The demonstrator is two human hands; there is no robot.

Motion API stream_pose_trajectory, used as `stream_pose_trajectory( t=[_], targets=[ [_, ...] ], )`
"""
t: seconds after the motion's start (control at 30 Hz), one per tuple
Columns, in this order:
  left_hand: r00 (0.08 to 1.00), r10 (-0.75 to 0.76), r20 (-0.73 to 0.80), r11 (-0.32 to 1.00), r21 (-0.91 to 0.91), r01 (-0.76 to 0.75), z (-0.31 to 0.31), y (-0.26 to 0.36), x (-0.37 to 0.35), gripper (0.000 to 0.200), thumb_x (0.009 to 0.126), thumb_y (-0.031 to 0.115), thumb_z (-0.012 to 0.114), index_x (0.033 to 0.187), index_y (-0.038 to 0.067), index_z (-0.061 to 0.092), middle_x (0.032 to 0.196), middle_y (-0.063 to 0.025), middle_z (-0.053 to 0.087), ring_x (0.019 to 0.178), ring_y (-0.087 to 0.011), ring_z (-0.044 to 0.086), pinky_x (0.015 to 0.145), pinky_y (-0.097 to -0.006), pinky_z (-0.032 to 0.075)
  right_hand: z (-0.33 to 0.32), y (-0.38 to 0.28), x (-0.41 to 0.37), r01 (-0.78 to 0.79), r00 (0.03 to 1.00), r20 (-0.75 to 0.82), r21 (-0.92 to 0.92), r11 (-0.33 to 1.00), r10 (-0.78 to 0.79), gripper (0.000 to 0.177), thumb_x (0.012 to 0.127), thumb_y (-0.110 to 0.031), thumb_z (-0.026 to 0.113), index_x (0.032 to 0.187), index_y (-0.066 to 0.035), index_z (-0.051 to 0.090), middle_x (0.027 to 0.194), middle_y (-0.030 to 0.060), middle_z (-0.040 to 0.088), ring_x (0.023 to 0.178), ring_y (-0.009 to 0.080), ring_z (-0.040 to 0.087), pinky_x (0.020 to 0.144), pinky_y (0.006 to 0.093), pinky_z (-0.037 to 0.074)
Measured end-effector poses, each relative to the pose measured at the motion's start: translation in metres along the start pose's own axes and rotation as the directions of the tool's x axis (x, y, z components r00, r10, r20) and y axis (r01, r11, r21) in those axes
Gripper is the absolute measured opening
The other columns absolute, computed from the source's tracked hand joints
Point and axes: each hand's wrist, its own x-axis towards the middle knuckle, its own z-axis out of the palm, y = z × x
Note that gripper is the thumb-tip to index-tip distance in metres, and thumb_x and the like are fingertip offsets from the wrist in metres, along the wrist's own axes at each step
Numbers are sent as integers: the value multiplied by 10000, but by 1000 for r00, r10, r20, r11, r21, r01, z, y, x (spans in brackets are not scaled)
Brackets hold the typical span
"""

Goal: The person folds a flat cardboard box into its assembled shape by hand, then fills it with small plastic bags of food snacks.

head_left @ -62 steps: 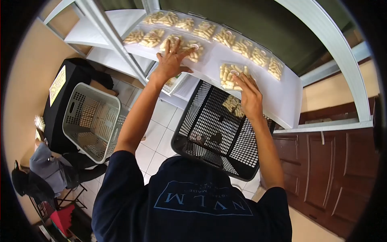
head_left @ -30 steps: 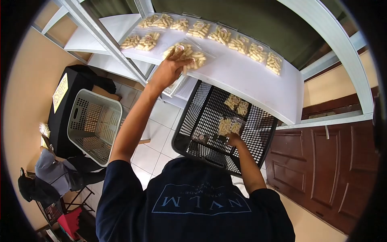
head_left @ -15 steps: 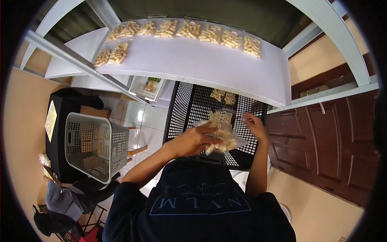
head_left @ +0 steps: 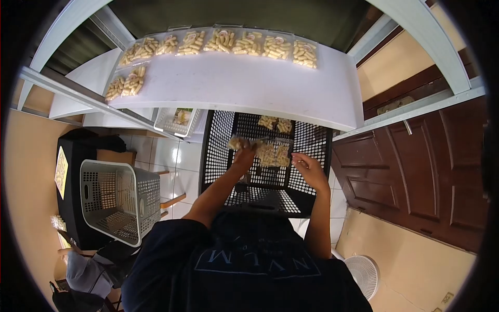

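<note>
My left hand (head_left: 245,154) is closed on a clear bag of pale stick-shaped snacks (head_left: 236,142), over the left part of a black perforated crate (head_left: 214,161). Inside the crate, just right of that hand, lie two joined-looking snack bags (head_left: 274,156). Another pair of filled bags (head_left: 275,125) rests farther back in it. On the crate's right side, my right hand (head_left: 311,171) has its fingers apart, with the fingertips close to the right edge of the middle bags and nothing in them.
Above the crate's far end, a white shelf (head_left: 234,86) carries a row of similar snack bags (head_left: 247,43). A grey basket (head_left: 122,200) stands at left, near a seated person (head_left: 86,270). A white fan (head_left: 362,275) is at lower right, below a brown door (head_left: 416,177).
My left hand has carried the bag from the crate's near side away to its far left. My right hand stays near the right side. The whole view has shifted slightly.
</note>
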Motion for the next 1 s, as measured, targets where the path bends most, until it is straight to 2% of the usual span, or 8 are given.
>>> stream_pose_trajectory(
  t=[0.1,0.2,0.43,0.57,0.63,0.73,0.83,1.0],
  targets=[
    [912,-35,408,830,-496,253,3,9,-6,862,861,355,653,1518,110,152,1552,-274,41,1344,-494,307,1077,-609,300,-6,-46,-1,52,999,-17,12,999,-52,297,896,-114,636,1182,-33,626,1026,88,687,866,149,644,785,283,513],
    [850,156,503,706,-658,260,-21,-3,-8,901,843,344,681,1529,186,120,1563,-236,-36,1329,-600,200,1040,-561,403,-22,-95,14,139,987,-92,59,989,-134,239,883,-109,665,1100,-8,655,1021,75,690,809,121,638,772,284,513],
    [830,558,14,204,-972,-121,-208,-97,-40,414,900,421,600,1128,82,668,1106,-138,679,1008,-246,651,862,-363,511,-59,-163,142,409,670,-353,-559,722,-653,360,812,-247,741,1111,-71,647,1195,155,597,1092,298,565,921,406,455],
    [894,88,-440,-135,-894,-427,-292,-185,-31,130,929,57,527,949,23,651,923,-70,681,851,-162,638,777,-305,523,-49,-176,200,138,865,-184,-807,574,-466,622,825,-506,668,1383,-318,468,1551,129,222,1406,421,199,1064,661,244],
    [744,-388,-544,380,-830,-409,-296,-216,4,110,898,112,600,953,29,647,919,-78,685,861,-205,647,821,-304,497,-43,-165,215,99,897,-179,-810,579,-404,619,838,-555,609,1397,-355,434,1567,107,175,1419,423,143,1053,698,194],
    [623,-439,-647,810,-585,-37,-259,-253,61,441,861,401,666,1212,141,606,1259,-177,582,1203,-365,505,992,-462,416,-36,-150,229,10,949,-174,-816,578,-262,617,865,-653,492,1426,-430,365,1599,63,80,1446,426,31,1030,773,93],
    [827,-435,-357,848,-470,244,-248,-241,68,694,840,609,570,1443,326,372,1548,-238,171,1416,-491,104,1091,-635,179,-33,-139,210,33,924,-201,-804,594,-324,563,896,-589,502,1419,-417,388,1589,75,146,1446,426,46,1026,769,122],
    [835,-446,-323,838,-478,263,-244,-202,40,778,812,723,503,1480,414,252,1579,-192,100,1441,-455,5,1087,-684,79,-35,-124,148,46,920,-201,-798,601,-337,588,860,-547,593,1405,-406,423,1575,84,205,1434,433,131,1014,740,212]
  ],
)
